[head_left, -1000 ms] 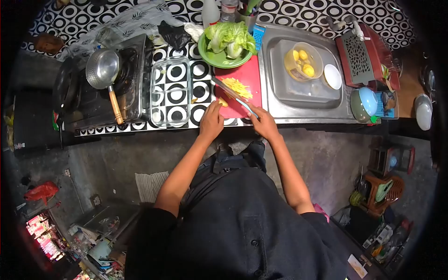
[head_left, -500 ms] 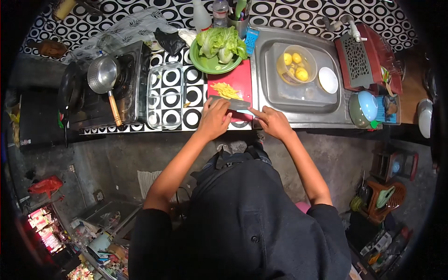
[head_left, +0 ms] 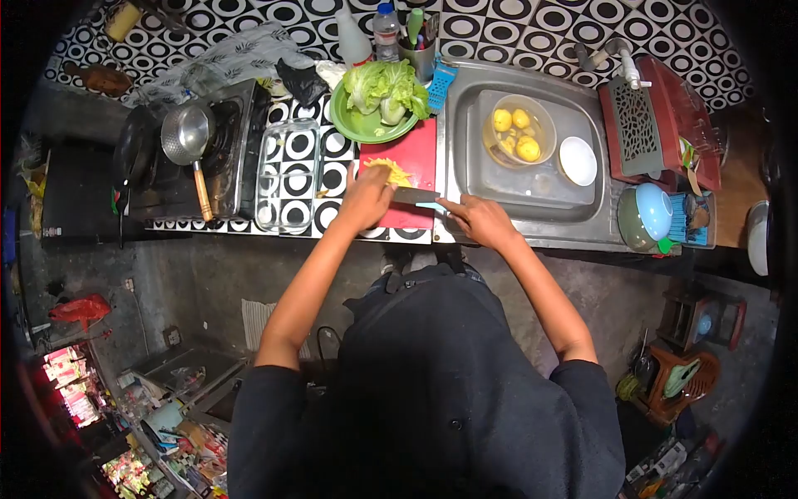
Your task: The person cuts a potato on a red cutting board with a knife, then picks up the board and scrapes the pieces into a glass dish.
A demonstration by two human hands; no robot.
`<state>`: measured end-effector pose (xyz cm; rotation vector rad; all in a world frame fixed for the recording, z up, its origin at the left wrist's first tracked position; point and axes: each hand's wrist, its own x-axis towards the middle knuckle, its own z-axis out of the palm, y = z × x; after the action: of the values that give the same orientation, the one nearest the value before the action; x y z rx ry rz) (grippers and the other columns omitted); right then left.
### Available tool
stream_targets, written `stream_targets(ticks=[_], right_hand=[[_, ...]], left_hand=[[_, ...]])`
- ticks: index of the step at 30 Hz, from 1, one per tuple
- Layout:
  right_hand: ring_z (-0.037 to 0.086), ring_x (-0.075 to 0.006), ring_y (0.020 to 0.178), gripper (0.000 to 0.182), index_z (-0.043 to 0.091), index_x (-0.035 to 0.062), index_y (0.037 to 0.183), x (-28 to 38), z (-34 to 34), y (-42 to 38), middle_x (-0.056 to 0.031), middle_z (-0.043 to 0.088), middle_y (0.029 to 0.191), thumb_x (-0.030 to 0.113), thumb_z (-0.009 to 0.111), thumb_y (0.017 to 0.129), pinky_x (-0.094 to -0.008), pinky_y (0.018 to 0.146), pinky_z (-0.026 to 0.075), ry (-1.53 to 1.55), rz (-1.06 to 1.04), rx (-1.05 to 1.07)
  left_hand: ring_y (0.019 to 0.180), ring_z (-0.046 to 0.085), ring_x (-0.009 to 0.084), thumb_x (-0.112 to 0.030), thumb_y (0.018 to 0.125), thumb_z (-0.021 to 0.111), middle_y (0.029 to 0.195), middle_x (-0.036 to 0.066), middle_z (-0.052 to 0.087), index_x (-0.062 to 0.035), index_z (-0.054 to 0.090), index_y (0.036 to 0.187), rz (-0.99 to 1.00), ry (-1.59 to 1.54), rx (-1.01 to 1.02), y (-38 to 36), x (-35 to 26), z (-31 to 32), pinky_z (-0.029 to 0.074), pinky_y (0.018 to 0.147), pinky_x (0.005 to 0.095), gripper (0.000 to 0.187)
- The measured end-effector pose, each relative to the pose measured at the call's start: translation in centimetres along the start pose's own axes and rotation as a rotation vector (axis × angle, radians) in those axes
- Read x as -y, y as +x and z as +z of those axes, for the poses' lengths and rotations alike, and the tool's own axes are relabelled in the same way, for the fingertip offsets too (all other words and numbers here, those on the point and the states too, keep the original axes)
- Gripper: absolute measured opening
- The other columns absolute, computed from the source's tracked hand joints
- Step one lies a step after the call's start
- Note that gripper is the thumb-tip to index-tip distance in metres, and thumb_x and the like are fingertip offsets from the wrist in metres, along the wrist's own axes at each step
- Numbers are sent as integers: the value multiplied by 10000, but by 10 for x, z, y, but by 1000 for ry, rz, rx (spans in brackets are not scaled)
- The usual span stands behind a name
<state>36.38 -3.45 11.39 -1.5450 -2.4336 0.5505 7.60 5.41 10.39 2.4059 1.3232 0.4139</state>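
Note:
A red cutting board (head_left: pixel 413 158) lies on the patterned counter, with thin yellow strips (head_left: pixel 396 172) on its middle. My right hand (head_left: pixel 480 219) is closed around the light blue handle of a knife (head_left: pixel 413 196), whose dark blade points left across the board. My left hand (head_left: pixel 366 198) is at the board's left side, by the blade's far end and the strips; its fingertips are partly hidden, and whether they hold anything cannot be made out. Behind the board, a green bowl (head_left: pixel 366 130) holds leafy greens (head_left: pixel 389 90).
Left of the board is a glass dish (head_left: pixel 288 175), then a stove with a pan (head_left: pixel 186 133). The sink (head_left: pixel 465 166) on the right holds a tub of yellow potatoes (head_left: pixel 527 149) and a white bowl (head_left: pixel 578 160). A red rack (head_left: pixel 633 126) stands beyond.
My left hand has moved left and off the top of the blade, toward the strips. The knife shows more of its handle. The whole view has shifted slightly.

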Motion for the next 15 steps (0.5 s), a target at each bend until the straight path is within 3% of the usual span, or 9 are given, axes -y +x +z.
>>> stream_targets(ticks=[1, 3, 6, 7, 8, 11, 15], right_hand=[[671, -368, 806, 473, 609, 291, 1444, 1, 2, -2, -162, 636, 890, 249, 646, 975, -496, 721, 535, 74, 31, -7], [669, -385, 818, 442, 609, 269, 1441, 4, 6, -6, -176, 639, 873, 259, 624, 999, -512, 734, 527, 223, 90, -16], [666, -429, 927, 402, 606, 163, 1423, 2, 27, -16, -219, 688, 960, 234, 577, 1028, -515, 818, 515, 374, 126, -24], [665, -434, 949, 399, 606, 142, 1418, 10, 25, -16, -226, 697, 985, 226, 572, 1029, -512, 836, 513, 421, 140, -33], [653, -422, 1133, 384, 615, 88, 1411, 16, 20, -18, -234, 691, 1237, 222, 563, 1055, -451, 966, 506, 472, 262, 96], [655, -451, 1044, 383, 605, 90, 1399, 22, 39, -29, -252, 704, 1102, 181, 553, 1030, -500, 904, 505, 506, 194, 15], [645, -456, 1083, 384, 611, 95, 1399, 38, 52, -41, -255, 698, 1149, 167, 569, 1024, -494, 933, 501, 549, 248, 6]], left_hand=[[1300, 558, 345, -256, 1014, 566, 1327, 184, 635, 13, 634, 1254, -95, -61, -18, 0, 6, -3, 243, 1178, 632, 367], [1167, 610, 365, -192, 989, 591, 1175, 157, 674, -22, 648, 1233, -136, -65, -217, -7, 24, -5, 324, 1135, 576, 303], [1087, 627, 364, -87, 916, 648, 1120, 156, 671, -22, 666, 1183, -300, -63, -341, -36, 43, 5, 444, 961, 467, 275], [1085, 631, 357, -97, 896, 687, 1107, 153, 667, -24, 668, 1168, -326, -45, -320, -47, 50, 16, 445, 970, 472, 283], [1103, 613, 352, -119, 887, 696, 1120, 146, 655, -28, 672, 1186, -354, -86, -283, -56, 54, 28, 427, 990, 481, 314], [1200, 551, 337, -170, 854, 752, 1187, 140, 619, -23, 647, 1256, -369, -68, -217, -73, 56, 54, 405, 1015, 492, 440], [1223, 518, 335, -170, 829, 784, 1232, 130, 587, -36, 638, 1294, -394, -50, -163, -71, 50, 63, 401, 1010, 487, 506]])
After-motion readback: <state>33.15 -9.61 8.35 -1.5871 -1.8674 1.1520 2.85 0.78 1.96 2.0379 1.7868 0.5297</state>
